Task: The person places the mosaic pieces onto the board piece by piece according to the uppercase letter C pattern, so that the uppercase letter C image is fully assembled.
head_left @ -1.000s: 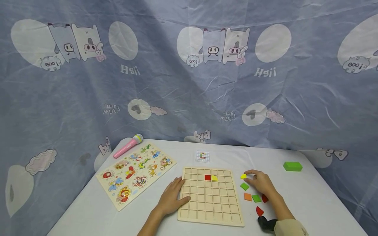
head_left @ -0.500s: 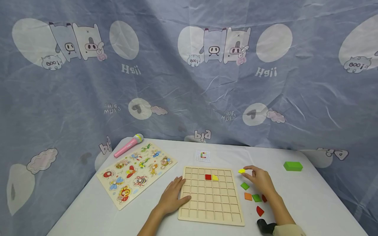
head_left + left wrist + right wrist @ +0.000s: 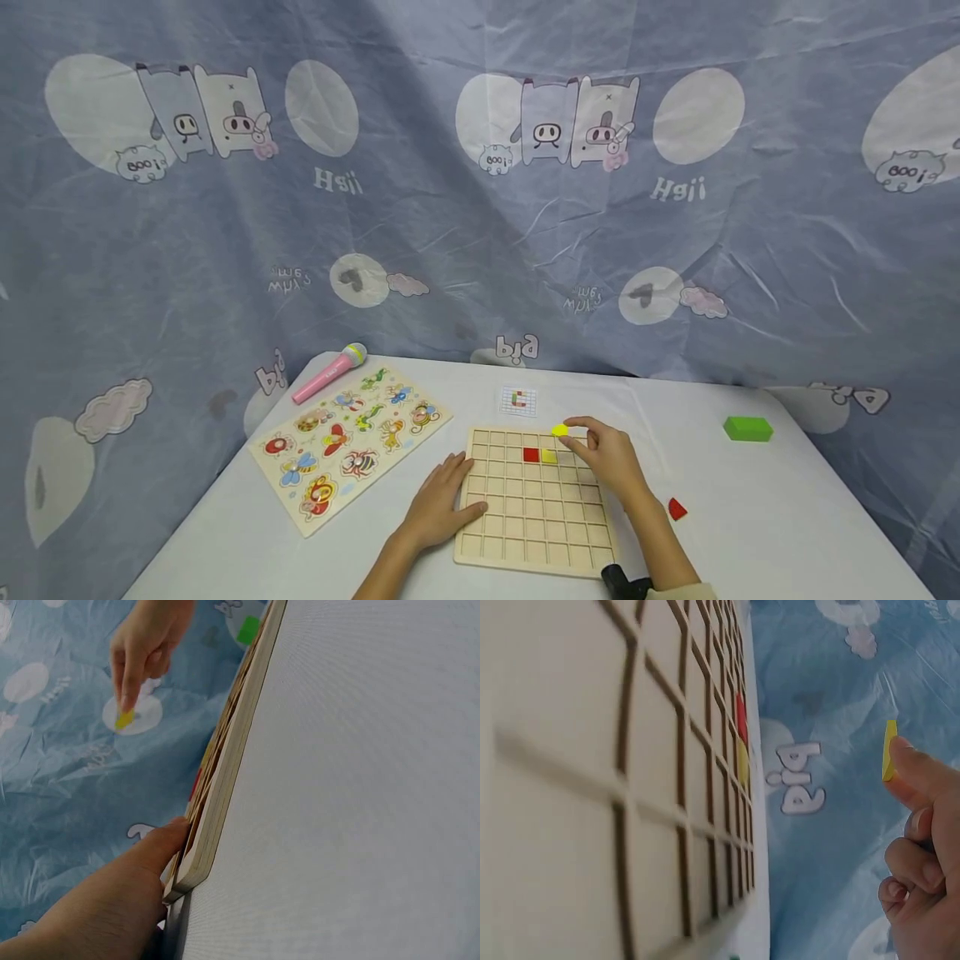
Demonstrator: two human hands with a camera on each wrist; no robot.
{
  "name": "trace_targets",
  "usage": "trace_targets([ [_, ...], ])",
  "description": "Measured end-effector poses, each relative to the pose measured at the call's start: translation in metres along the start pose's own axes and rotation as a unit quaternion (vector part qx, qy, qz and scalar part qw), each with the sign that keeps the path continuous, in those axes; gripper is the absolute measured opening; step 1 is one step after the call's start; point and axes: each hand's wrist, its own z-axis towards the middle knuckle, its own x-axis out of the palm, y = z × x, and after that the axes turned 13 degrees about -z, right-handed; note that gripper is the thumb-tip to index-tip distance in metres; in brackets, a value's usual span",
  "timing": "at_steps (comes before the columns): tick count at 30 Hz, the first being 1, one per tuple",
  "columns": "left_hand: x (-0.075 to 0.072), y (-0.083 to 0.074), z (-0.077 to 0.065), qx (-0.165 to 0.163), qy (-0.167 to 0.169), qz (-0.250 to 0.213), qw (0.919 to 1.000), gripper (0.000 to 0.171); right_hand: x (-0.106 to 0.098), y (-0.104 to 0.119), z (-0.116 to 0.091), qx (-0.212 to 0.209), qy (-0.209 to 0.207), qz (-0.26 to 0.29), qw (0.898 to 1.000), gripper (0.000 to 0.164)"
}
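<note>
A wooden grid board (image 3: pixel 525 527) lies in front of me. In one of its upper rows sit a red square tile (image 3: pixel 531 455) and, beside it, a yellow tile (image 3: pixel 549 456). My left hand (image 3: pixel 437 507) rests along the board's left edge, fingers extended and thumb over the rim. Between thumb and forefinger, my right hand (image 3: pixel 613 460) pinches a small flat yellow piece (image 3: pixel 560 430). That piece is above the board's far edge in the head view; the right wrist view shows its thin side (image 3: pixel 889 750). A red quarter-circle piece (image 3: pixel 677 509) lies right of my right forearm.
A card with a coloured grid pattern (image 3: pixel 518 401) lies behind the board. An insect picture puzzle (image 3: pixel 352 450) and a pink toy microphone (image 3: pixel 327 377) are on the left. A green block (image 3: pixel 747 429) stands at the far right. Patterned cloth (image 3: pixel 480 208) hangs behind the table.
My right hand has carried the yellow piece left, from beside the board to over its far edge. The right forearm now covers the loose green and orange pieces. My left hand stays in place.
</note>
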Motion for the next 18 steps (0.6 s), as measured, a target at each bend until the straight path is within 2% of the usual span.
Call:
trace_targets([
  [10, 0.001, 0.000, 0.001, -0.002, 0.003, 0.005, 1.0000, 0.077, 0.034, 0.034, 0.002, -0.010, 0.023, 0.003, 1.000, 0.030],
  [14, 0.000, 0.000, 0.001, 0.001, -0.001, 0.006, 1.0000, 0.076, 0.043, 0.042, 0.006, -0.012, 0.025, 0.000, 1.000, 0.029],
  [18, -0.001, -0.001, 0.000, -0.002, -0.001, 0.006, 1.0000, 0.076, 0.054, 0.043, 0.007, -0.008, 0.049, -0.006, 0.999, 0.029],
])
